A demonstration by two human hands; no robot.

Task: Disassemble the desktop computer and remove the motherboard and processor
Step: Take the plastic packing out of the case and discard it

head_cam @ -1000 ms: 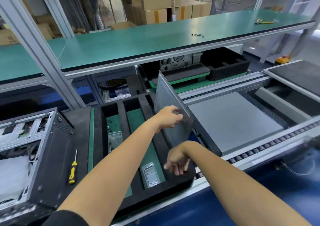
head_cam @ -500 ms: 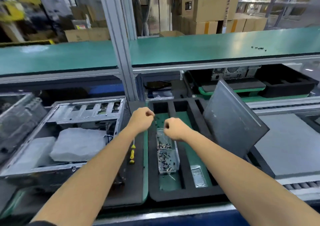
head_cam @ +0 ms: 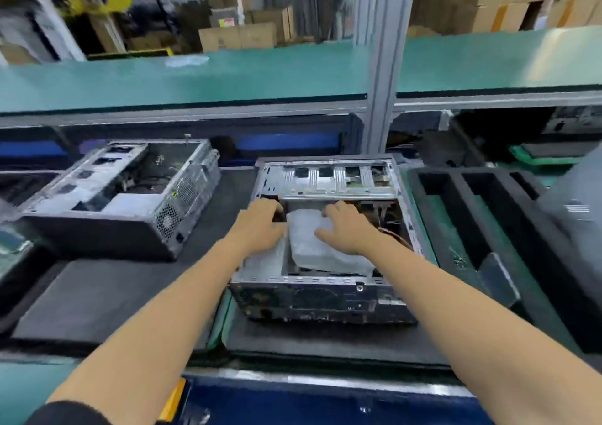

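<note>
Half a second ago both hands hung as loose fists over the black foam tray; now they reach into the open desktop case [head_cam: 321, 245], which sits on a dark mat on the counter [head_cam: 107, 297] directly ahead. The left hand [head_cam: 262, 224] lies with fingers spread on the left edge of a pale, plastic-wrapped block [head_cam: 314, 242] inside the case. The right hand [head_cam: 347, 229] rests flat on top of the same block, fingers relaxed and spread. Neither grip is plainly closed around it, though the left fingertips dip into shadow and cannot be read.

Beyond the hands runs the case's metal drive cage [head_cam: 337, 180]. Right of the right hand lies the foam tray [head_cam: 472, 229], the grey side panel [head_cam: 576, 209] at its far end blurred and cut by the frame edge. Left of the left hand stands a second open case [head_cam: 130, 193], also smeared by motion. The motherboard is hidden beneath the block and hands.
</note>
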